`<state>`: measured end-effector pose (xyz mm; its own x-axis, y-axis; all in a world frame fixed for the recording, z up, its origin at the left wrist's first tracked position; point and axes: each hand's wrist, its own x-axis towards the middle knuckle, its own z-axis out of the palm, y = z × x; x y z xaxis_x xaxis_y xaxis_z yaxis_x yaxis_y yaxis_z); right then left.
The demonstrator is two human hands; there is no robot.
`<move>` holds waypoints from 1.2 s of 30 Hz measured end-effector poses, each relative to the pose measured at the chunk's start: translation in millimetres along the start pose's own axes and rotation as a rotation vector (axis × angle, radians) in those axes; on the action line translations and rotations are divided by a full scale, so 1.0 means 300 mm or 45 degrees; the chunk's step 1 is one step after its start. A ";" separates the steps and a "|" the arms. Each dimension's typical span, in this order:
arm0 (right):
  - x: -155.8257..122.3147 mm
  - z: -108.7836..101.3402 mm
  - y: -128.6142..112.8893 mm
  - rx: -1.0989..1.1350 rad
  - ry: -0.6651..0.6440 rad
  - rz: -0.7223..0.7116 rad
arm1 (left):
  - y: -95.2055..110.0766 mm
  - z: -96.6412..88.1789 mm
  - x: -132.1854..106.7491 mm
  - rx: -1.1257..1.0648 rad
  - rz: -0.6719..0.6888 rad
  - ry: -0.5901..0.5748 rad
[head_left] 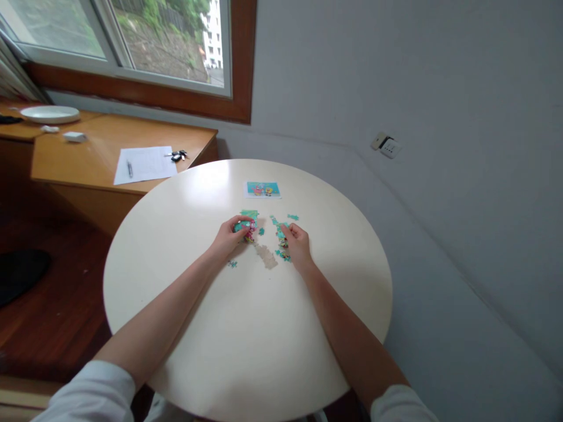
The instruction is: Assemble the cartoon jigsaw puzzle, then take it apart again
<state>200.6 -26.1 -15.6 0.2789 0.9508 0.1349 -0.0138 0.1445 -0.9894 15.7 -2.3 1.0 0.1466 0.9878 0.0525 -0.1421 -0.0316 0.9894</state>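
Observation:
My left hand (231,235) rests on the round cream table (176,281), fingers curled on a joined cluster of teal and pink puzzle pieces (248,215). My right hand (298,243) lies a little to the right, fingers closed on small teal puzzle pieces (280,233). Between the hands lies a face-down, grey-brown piece group (267,256). A loose teal piece (232,264) sits by my left wrist, another loose piece (292,217) beyond my right hand. A small reference picture card (262,189) lies farther back on the table.
A wooden desk (88,164) stands at the left under the window, with a sheet of paper (145,164), a pen, keys (177,155) and a white plate (50,113). A grey wall with a socket (387,145) runs along the right. Dark wooden floor shows at the left.

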 end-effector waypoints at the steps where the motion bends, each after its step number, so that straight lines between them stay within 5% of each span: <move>1: -0.003 0.001 -0.003 0.000 -0.013 -0.040 | -0.005 0.000 0.003 0.007 0.007 -0.012; 11: -0.037 0.038 -0.024 -0.034 -0.318 -0.081 | 0.037 0.065 -0.056 0.184 -0.064 -0.197; 25: -0.047 0.062 -0.036 -0.170 -0.124 -0.268 | 0.036 0.074 -0.069 0.240 -0.009 -0.036; 36: -0.056 0.074 -0.058 0.287 -0.251 0.119 | 0.052 0.084 -0.079 0.065 -0.104 -0.119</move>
<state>175.0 -38.7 0.5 0.0754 0.9945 0.0731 -0.2493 0.0898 -0.9643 34.7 -30.1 18.6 0.2465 0.9690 -0.0188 -0.0762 0.0387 0.9963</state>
